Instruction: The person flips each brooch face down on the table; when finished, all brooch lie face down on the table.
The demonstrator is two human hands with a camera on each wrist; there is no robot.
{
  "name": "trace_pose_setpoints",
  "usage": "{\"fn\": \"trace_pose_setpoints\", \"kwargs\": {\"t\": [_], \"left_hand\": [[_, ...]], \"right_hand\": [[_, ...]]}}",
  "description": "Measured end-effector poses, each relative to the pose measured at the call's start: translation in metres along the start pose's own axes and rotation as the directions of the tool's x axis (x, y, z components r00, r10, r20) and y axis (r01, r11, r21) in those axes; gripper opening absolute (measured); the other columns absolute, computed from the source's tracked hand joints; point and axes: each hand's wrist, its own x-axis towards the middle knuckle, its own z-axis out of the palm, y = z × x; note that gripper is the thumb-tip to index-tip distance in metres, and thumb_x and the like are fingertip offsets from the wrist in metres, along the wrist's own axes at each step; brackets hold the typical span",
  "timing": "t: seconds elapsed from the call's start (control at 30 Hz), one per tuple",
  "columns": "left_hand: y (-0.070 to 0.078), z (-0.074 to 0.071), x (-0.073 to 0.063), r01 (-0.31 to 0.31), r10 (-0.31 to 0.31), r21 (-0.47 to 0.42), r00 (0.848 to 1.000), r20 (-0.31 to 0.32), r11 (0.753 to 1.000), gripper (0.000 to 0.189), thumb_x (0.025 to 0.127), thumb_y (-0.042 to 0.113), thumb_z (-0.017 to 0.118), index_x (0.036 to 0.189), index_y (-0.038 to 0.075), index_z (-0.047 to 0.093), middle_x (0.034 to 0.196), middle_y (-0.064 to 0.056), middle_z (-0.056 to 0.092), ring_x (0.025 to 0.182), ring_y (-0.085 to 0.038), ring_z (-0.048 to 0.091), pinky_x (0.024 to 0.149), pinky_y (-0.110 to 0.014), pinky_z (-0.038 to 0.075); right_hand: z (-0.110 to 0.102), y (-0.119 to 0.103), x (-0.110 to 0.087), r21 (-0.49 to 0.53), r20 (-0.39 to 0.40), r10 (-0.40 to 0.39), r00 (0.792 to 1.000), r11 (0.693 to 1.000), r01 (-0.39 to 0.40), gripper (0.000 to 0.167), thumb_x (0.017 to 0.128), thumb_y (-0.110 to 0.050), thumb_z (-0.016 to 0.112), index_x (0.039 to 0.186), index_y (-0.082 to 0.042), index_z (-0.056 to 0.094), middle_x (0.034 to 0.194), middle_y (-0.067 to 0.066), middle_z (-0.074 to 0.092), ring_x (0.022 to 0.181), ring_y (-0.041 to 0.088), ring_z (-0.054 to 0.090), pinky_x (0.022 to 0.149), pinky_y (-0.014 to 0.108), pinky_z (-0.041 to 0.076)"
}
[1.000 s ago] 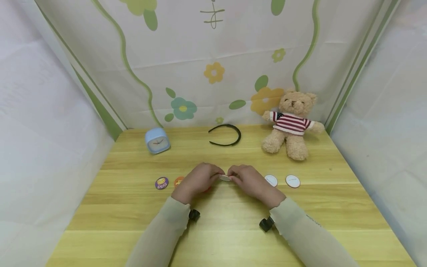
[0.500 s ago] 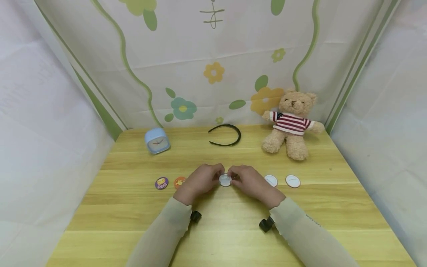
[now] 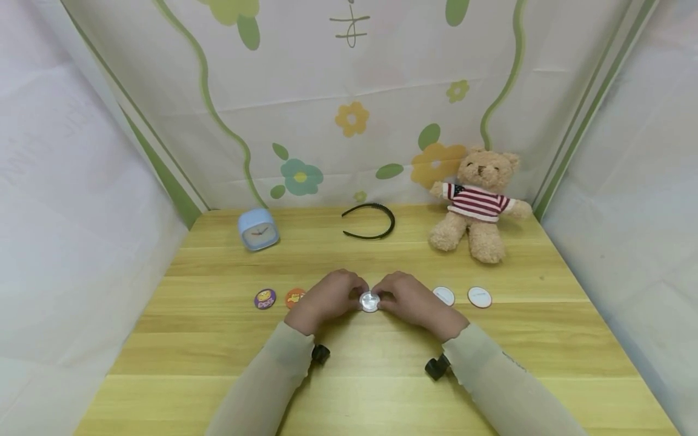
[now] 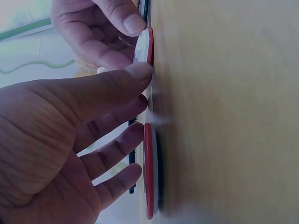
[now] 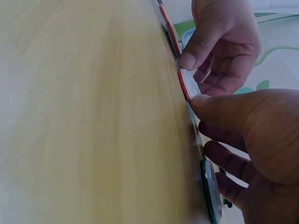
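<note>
Between my two hands is a round button badge with a shiny silver-white back turned up and a red rim. My left hand pinches its left edge with thumb and fingers. The right hand pinches the opposite edge. Both wrist views show the badge low over the wood, a thumb at each end. Beside the left hand's lower fingers lies a second red-rimmed badge, hidden under that hand in the head view. A green-rimmed badge lies close to the right hand's lower fingers.
Left on the wooden table lie a purple badge and an orange badge. Two white-backed badges, one partly covered and one farther right, lie rightward. Behind are a blue clock, a black headband and a teddy bear.
The badge between my hands has gone from nearly edge-on to lying flatter, its silvery back facing up. It has come slightly toward me, both hands staying on it.
</note>
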Motion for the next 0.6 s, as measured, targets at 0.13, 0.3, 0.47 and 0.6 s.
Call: {"fn": "trace_pose_setpoints", "kwargs": {"t": [0.13,0.3,0.47,0.6], "left_hand": [[-0.002,0.002,0.001,0.005,-0.005,-0.001,1.0,0.005,1.0,0.013,0.099,0.02,0.083,0.112,0.023,0.084,0.108,0.013,0.077,0.104,-0.011,0.067,0.101,-0.037,0.056],[-0.006,-0.002,-0.004,0.006,-0.005,-0.012,1.0,0.03,1.0,0.025,0.098,0.018,0.084,0.123,0.019,0.081,0.122,0.008,0.078,0.117,-0.015,0.069,0.11,-0.04,0.055],[-0.013,-0.02,-0.017,0.039,-0.036,-0.03,0.996,0.087,0.999,0.051,0.093,0.016,0.088,0.141,0.014,0.071,0.143,-0.002,0.07,0.134,-0.023,0.063,0.12,-0.046,0.048],[-0.022,-0.033,-0.027,0.091,-0.092,0.013,0.989,0.113,0.996,0.067,0.087,0.018,0.093,0.147,0.016,0.065,0.148,-0.003,0.065,0.143,-0.027,0.056,0.122,-0.047,0.046]], "right_hand": [[0.001,0.002,-0.001,-0.031,0.022,-0.037,0.999,0.999,0.038,0.019,0.102,-0.02,0.079,0.119,-0.013,0.082,0.12,-0.001,0.077,0.119,0.023,0.069,0.106,0.047,0.056],[0.002,0.001,-0.001,-0.054,0.034,-0.057,0.998,0.997,0.059,0.018,0.102,-0.021,0.079,0.118,-0.013,0.083,0.12,0.0,0.076,0.119,0.024,0.068,0.107,0.047,0.056],[0.001,0.001,0.0,-0.054,0.035,-0.044,0.998,0.998,0.046,0.018,0.102,-0.021,0.08,0.118,-0.014,0.083,0.121,0.0,0.076,0.12,0.025,0.068,0.108,0.048,0.056],[0.0,0.001,0.0,-0.05,0.031,-0.035,0.999,0.998,0.036,0.018,0.101,-0.021,0.08,0.118,-0.014,0.083,0.12,0.0,0.076,0.121,0.025,0.068,0.109,0.048,0.055]]}}
